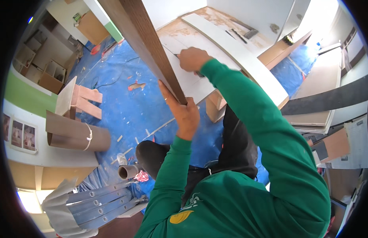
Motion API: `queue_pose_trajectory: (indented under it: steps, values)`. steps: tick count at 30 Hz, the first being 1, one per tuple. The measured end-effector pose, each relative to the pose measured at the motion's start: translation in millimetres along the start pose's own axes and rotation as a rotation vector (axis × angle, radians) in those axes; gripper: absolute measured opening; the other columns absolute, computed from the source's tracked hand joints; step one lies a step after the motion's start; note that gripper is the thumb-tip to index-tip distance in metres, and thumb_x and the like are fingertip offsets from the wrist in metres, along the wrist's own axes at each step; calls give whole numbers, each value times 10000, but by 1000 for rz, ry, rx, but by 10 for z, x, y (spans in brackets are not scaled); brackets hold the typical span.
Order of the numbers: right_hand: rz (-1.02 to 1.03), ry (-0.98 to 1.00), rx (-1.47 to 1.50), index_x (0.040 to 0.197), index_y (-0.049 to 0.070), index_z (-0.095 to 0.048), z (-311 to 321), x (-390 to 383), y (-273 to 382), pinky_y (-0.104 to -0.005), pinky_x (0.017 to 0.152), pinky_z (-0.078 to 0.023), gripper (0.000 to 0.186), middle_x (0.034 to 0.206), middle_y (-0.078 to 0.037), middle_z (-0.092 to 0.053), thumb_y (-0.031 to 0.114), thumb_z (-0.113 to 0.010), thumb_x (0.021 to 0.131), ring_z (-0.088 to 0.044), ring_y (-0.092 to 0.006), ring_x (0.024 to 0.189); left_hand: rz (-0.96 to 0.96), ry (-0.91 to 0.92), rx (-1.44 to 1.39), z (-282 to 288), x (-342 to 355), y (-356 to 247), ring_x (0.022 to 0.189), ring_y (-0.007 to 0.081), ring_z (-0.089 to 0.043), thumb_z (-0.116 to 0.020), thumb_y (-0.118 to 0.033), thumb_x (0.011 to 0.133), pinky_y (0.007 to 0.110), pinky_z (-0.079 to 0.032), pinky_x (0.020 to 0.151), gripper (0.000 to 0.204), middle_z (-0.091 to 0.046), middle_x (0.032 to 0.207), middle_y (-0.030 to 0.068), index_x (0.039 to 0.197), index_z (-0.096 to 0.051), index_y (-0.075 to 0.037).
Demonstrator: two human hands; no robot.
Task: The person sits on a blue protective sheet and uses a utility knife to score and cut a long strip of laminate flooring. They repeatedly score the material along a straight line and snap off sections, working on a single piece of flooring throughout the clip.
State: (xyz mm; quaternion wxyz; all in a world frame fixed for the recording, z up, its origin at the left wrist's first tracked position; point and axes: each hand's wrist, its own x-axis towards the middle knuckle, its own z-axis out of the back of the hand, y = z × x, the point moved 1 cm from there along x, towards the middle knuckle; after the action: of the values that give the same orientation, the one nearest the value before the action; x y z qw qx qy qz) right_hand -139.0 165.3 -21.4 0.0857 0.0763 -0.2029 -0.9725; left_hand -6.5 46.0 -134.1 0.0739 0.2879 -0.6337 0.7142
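A long board [152, 47] with a brown wood-grain edge slants from the top of the view down to my left hand. Its lower end sits in the grip of my left hand [183, 117], with fingers along one face and the thumb by the edge. My right hand [194, 59] is closed in a fist just right of the board, over a white panel [188, 81]. A small dark bit shows below that fist, but what it holds is mostly hidden.
A long white board [239, 51] lies across the worktop, with a dark pen-like tool [238, 35] beyond it. Blue sheeting [116, 91] covers the floor. A brown roll [78, 133], a folded ladder [100, 204] and a wooden stool-like piece [78, 99] stand left; panels [317, 85] lean right.
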Motion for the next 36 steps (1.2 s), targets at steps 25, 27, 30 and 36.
queue_pose_trajectory:
  steps: [25,27,30,36]
  values:
    - [60,-130,-157,1454,54,-713,294,-1969,-393,-532,716,-617,422,953,-167,-700,117,-600,1052,-755,-380,825,50,-4,69,148,-86,112,1718,462,-153,-527,79,915,516,-140,1393,991,-137,1838,319,1779,-42,81]
    - [183,-141,-304,1444,49,-715,288,-1810,-417,-527,726,-625,418,992,-174,-721,125,-595,1051,-764,-373,832,56,1,37,124,-127,106,1720,456,-149,-526,79,925,516,-139,1393,980,-134,1839,318,1779,-45,80]
    - [260,-279,-210,1391,9,-738,-266,-678,-489,-488,732,-648,406,939,-193,-760,107,-574,1033,-796,-354,877,64,17,29,62,-88,99,1719,450,-160,-520,83,932,514,-151,1391,970,-141,1839,311,1784,-57,69]
    - [-25,-12,107,1141,-22,-830,45,-22,-16,-458,663,-668,359,938,-238,-826,101,-530,987,-825,-325,734,58,21,-56,-42,-30,40,1714,423,-199,-529,92,912,494,-174,1389,997,-167,1841,284,1797,-74,36]
